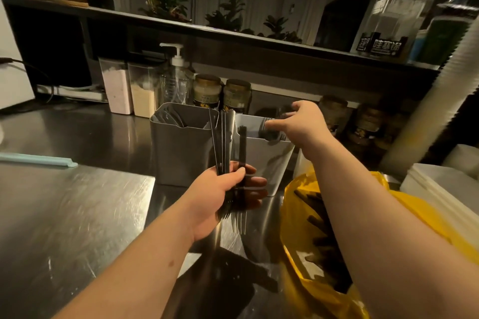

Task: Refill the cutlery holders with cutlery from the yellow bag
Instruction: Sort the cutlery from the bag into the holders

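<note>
Head view: I've L hand (220, 194) clamped on black forks (242, 147) before grey holder (178, 153); R hand (303, 122) at white holder (261, 160), grip blurred, can't tell. Risk: R forearm cd drag yellow bag (291, 217) along worktop (77, 202).

Steel counter (77, 202), pump bottle (174, 80), two lidded jars (207, 90) behind; potted plants (166, 0) on shelf (233, 33)

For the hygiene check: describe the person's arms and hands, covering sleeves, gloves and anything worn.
Both arms are bare as far as the frame shows: no sleeve on the left forearm or right forearm. The left hand and right hand wear no gloves; no watch, bracelet or ring shows, though the right hand is blurred. A small spot marks the left forearm.
</note>
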Available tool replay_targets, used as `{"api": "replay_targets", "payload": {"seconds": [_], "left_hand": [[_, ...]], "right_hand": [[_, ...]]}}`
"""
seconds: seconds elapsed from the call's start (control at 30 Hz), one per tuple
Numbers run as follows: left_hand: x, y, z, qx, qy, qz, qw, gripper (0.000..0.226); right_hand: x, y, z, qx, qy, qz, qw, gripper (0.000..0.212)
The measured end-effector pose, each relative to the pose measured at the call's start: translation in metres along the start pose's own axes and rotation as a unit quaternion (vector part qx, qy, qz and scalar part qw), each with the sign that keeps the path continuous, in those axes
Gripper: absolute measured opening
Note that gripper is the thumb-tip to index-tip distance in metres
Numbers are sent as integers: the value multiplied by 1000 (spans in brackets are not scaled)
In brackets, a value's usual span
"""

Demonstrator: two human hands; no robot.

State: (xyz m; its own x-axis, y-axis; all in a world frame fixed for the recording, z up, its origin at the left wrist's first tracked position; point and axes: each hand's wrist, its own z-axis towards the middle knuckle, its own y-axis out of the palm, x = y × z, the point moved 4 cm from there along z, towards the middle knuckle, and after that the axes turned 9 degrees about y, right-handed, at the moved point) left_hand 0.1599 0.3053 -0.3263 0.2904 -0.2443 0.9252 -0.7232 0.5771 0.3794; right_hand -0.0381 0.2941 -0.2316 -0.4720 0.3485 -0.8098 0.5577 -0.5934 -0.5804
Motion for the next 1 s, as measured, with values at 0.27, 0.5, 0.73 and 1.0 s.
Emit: {"api": "replay_targets", "payload": {"seconds": [0.27,0.5,0.73,1.0], "left_hand": [[-2,5,-4,-43,-39,-40,997,30],[-3,9,-10,-91,-57,-35,994,34],[-7,12,-12,-153,-85,-19,984,27],[-14,9,-5,-176,-39,87,980,33]], "right_hand": [[-11,-11,-73,4,-257,-74,964,22],[7,31,-81,-202,6,-41,979,49],[8,30,-70,-198,39,95,975,43],[11,34,-76,-242,27,77,967,31]]}}
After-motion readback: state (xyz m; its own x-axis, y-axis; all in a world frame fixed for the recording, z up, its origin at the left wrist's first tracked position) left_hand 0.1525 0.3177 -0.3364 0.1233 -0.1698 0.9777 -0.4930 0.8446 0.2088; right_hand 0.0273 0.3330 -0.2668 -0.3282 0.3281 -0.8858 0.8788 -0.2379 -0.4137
